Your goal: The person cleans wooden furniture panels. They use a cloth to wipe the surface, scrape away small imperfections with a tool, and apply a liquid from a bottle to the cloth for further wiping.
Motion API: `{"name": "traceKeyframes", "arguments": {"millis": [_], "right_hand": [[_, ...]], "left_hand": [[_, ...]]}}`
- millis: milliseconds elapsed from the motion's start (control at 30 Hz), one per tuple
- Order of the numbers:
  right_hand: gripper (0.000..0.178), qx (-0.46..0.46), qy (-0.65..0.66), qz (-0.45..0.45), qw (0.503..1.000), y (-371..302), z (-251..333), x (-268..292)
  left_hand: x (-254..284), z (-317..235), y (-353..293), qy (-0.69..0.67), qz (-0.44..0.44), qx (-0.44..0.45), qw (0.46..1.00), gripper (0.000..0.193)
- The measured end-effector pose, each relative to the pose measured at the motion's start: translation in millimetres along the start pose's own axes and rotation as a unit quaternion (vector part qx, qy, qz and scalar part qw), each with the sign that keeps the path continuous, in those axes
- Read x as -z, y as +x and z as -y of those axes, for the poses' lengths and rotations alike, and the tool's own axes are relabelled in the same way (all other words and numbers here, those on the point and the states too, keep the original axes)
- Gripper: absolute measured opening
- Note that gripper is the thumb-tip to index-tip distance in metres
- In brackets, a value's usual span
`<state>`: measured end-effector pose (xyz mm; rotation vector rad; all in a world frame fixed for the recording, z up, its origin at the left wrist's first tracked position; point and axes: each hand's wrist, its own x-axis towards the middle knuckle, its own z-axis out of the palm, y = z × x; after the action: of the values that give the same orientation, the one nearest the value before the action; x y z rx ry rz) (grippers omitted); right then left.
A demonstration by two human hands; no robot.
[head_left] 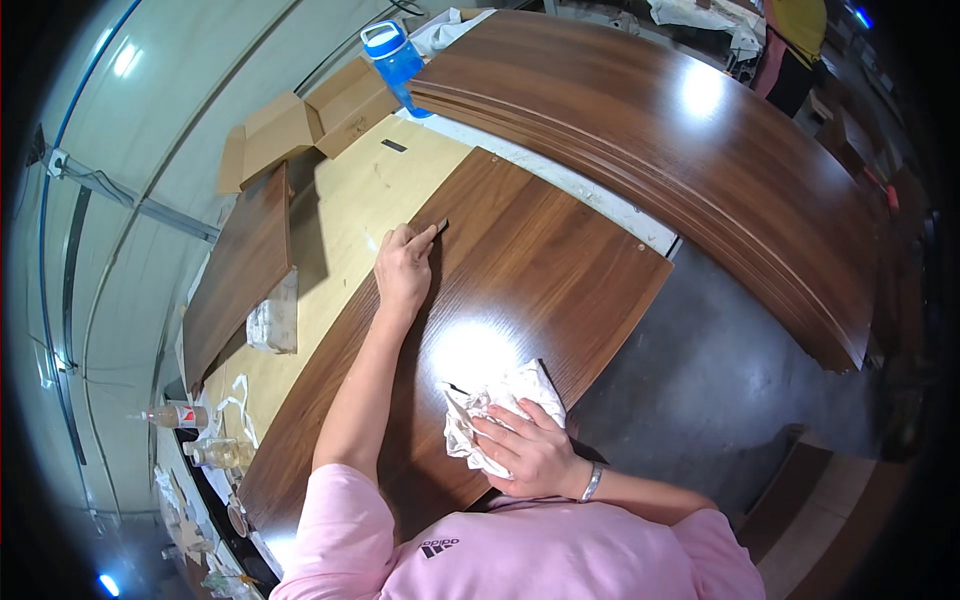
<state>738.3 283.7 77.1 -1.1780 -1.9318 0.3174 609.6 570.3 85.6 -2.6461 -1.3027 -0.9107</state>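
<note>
A dark brown wood-grain panel (pixel 520 240) lies flat in front of me. Near its far left edge, my left hand (pixel 402 270) is closed on a small, flat grey piece (pixel 442 226), whose tip meets the surface; its exact kind is too small to make out. On the near part of the panel, my right hand (pixel 532 450) rests over a crumpled white cloth (pixel 520 388), holding it against the wood. Dark marks show on the cloth. A bright light reflection covers the panel just beyond it.
Stacked brown panels (pixel 620 100) stand at the far right. A blue jug (pixel 396 65) and an open cardboard box (pixel 290 120) are at the back. Left are a leaning panel (pixel 240 270), a white block (pixel 273 318) and bottles (pixel 222 453). A small dark strip (pixel 394 146) lies on the pale tabletop (pixel 350 215).
</note>
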Motion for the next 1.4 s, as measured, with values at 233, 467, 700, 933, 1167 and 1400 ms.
{"name": "traceKeyframes", "arguments": {"millis": [233, 467, 700, 933, 1167, 1400], "right_hand": [[0.038, 0.004, -0.001, 0.016, 1.000, -0.1, -2.5, 2.6], [0.038, 0.009, -0.002, 0.020, 1.000, 3.9, 1.7, 2.5], [0.035, -0.006, -0.006, 0.002, 1.000, 4.4, 1.1, 3.8], [0.036, -0.010, -0.005, -0.004, 1.000, -3.1, -3.3, 0.6], [0.038, 0.006, -0.005, -0.019, 1.000, -2.0, -1.2, -0.6], [0.039, 0.008, 0.002, -0.020, 1.000, -7.2, -5.1, -5.9]], "left_hand": [[0.0, -1.5, 5.2, -0.002, 0.010, 0.015, 1.000, 0.020], [-6.3, -10.3, 17.7, -0.024, 0.016, 0.051, 0.998, 0.023], [-36.1, -61.7, 42.9, -0.048, 0.000, -0.041, 0.998, 0.020], [-24.7, -117.8, 23.1, -0.138, 0.061, -0.127, 0.980, 0.021], [-14.7, -111.0, 18.8, -0.099, 0.047, -0.135, 0.985, 0.023], [-9.7, -150.0, -15.3, -0.196, 0.089, -0.241, 0.946, 0.028]]}}
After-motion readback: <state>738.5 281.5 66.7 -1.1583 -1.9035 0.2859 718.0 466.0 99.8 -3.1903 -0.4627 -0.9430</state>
